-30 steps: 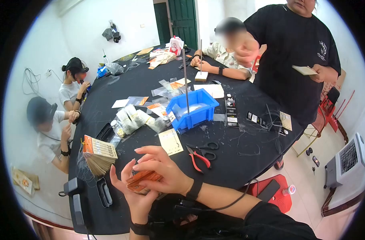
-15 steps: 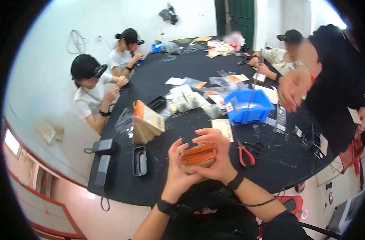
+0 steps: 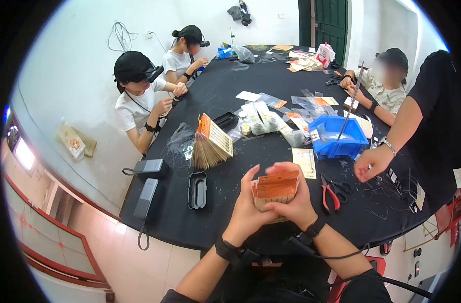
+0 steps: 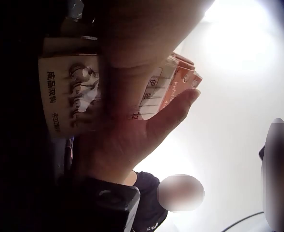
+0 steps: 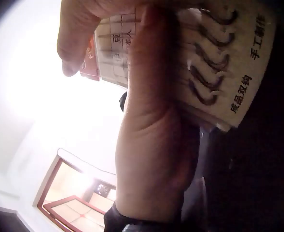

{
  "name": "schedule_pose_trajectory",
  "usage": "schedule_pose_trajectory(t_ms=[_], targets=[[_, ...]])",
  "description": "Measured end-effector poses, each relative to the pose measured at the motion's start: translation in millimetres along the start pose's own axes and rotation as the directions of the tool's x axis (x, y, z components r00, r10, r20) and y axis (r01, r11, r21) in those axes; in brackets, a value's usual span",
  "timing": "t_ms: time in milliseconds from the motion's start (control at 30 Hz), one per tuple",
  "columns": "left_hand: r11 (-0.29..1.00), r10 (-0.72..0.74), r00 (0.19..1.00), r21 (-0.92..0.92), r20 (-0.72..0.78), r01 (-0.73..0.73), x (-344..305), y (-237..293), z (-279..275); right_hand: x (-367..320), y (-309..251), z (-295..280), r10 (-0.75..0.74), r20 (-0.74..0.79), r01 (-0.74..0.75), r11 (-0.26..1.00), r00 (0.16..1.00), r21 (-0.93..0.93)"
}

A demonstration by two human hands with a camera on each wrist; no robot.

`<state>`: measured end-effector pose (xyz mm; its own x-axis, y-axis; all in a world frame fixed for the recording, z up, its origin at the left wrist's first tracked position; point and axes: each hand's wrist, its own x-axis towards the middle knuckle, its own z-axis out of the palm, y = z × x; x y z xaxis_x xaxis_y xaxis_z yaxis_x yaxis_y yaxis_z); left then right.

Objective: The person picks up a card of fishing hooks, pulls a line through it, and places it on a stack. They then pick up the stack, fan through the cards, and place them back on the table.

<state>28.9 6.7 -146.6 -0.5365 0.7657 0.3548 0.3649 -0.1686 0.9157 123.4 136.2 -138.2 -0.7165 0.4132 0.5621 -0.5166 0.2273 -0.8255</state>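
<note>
Both of my hands hold a thick stack of fishing-hook cards (image 3: pixel 276 188) with orange tops, above the near side of the table. My left hand (image 3: pixel 246 212) grips its left side and my right hand (image 3: pixel 302 204) its right side, thumbs across the near face. In the left wrist view, a card face (image 4: pixel 60 96) shows hooks and printed characters beside the left hand (image 4: pixel 117 140). The right wrist view shows a row of dark double hooks (image 5: pixel 212 60) on the card by the right hand (image 5: pixel 151 121). Beyond my left hand, another fanned bundle of hook cards (image 3: pixel 210 146) stands on the table.
Red-handled pliers (image 3: pixel 331 198) and black scissors (image 3: pixel 341 187) lie right of my hands, near a single card (image 3: pixel 304 162). Behind are a blue bin (image 3: pixel 336 144) and plastic packets (image 3: pixel 263 118). Another person's hand (image 3: pixel 374 162) reaches over the right side. A black case (image 3: pixel 196 189) lies left.
My view has swung left. The stack has turned from lying tilted between my fingers to standing with its orange tops up, gripped from both sides. The standing person's arm has lowered over the table.
</note>
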Motion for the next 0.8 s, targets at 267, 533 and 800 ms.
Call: schedule_pose_trajectory(t_ms=[267,533,800], targets=[[0.992,0.095,0.992,-0.068,-0.086,-0.101,-2,11,4,7,-3,-8,-0.209,-0.029,0.201,0.965,0.978,-0.171],[0.944,0.199,0.976,0.285,-0.086,-0.168,-5,11,2,8,-11,-6,-0.324,0.044,0.321,0.891,0.945,-0.322],[0.994,0.096,0.993,-0.038,-0.066,-0.098,-8,-4,8,2,-13,3,-0.132,-0.071,0.131,0.991,0.989,-0.024]])
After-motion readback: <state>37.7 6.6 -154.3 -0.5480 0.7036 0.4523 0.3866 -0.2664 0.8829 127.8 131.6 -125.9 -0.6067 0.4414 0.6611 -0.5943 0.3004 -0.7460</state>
